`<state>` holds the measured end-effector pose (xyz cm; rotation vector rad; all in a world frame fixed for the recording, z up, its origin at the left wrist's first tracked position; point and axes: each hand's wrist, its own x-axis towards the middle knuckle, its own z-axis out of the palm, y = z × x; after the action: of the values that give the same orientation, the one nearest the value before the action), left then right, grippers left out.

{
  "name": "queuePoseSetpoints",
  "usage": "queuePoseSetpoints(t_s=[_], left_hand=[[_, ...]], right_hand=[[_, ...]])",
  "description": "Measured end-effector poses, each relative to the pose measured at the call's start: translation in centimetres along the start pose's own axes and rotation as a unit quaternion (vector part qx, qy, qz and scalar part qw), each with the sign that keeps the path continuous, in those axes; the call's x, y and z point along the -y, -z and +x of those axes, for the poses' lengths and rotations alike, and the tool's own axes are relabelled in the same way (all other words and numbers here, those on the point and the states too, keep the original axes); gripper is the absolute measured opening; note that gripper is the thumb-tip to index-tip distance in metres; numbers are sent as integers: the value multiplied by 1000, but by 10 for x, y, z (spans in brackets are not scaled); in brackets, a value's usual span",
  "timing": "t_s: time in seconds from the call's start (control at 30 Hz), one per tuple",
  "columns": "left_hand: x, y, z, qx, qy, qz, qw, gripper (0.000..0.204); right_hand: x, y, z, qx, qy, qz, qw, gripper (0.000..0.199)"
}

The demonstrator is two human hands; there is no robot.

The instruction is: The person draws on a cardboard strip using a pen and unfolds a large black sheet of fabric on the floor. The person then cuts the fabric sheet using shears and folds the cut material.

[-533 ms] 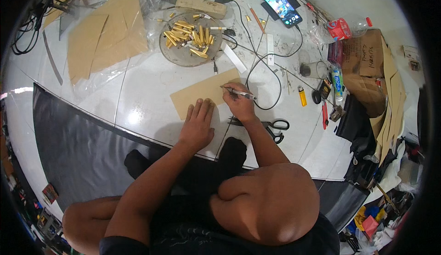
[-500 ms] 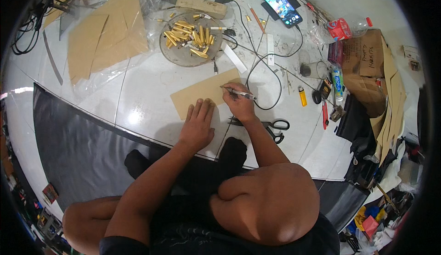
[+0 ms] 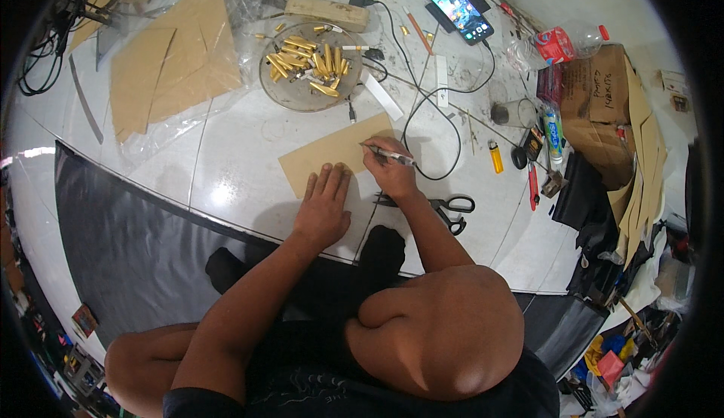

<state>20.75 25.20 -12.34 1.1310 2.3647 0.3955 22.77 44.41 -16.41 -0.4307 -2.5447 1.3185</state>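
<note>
A rectangular piece of tan cardboard (image 3: 320, 153) lies slanted on the white tiled floor in front of me. My left hand (image 3: 324, 205) rests flat on its near edge, fingers stretched out. In my right hand (image 3: 390, 169) a pen (image 3: 397, 157) is gripped, its tip touching the card or just over it, near the card's right part. Black-handled scissors (image 3: 452, 211) lie by my right forearm, which hides part of their blades.
Beyond the card stands a round glass dish (image 3: 264, 79) of cigarette butts. A phone (image 3: 460, 11) trails a cable (image 3: 458, 133). Rightward are a yellow lighter (image 3: 495, 157), red cutter (image 3: 533, 187), drinking glass (image 3: 513, 113), plastic bottle (image 3: 558, 45) and cardboard box (image 3: 592, 120). Larger tan sheets (image 3: 181, 64) lie left.
Hardly anything differs. The view has shifted very slightly, and the pen looks tilted a little lower in my right hand. My left hand stays on the card.
</note>
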Motion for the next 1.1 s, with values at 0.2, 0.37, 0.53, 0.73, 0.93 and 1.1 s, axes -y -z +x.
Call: queuePoseSetpoints(t_s=[0.2,0.37,0.53,0.73,0.93,1.1], left_hand=[[1,0,-1,1,-4,1,1000,79],[0,-2,0,7,4,7,1000,79],[-1,-3,0,0,0,13,1000,79],[-2,-2,-1,-7,7,-10,1000,78],[-1,-1,-1,0,12,-6,1000,79],[-3,2,1,13,16,-8,1000,80]], right_hand=[[-6,0,-6,-24,3,8,1000,15],[-1,2,-5,-7,14,7,1000,15],[-5,2,-5,-15,33,-15,999,15],[-15,7,-8,-21,-115,136,984,14],[-4,6,1,-52,23,-3,998,17],[-3,2,3,-57,3,8,998,15]])
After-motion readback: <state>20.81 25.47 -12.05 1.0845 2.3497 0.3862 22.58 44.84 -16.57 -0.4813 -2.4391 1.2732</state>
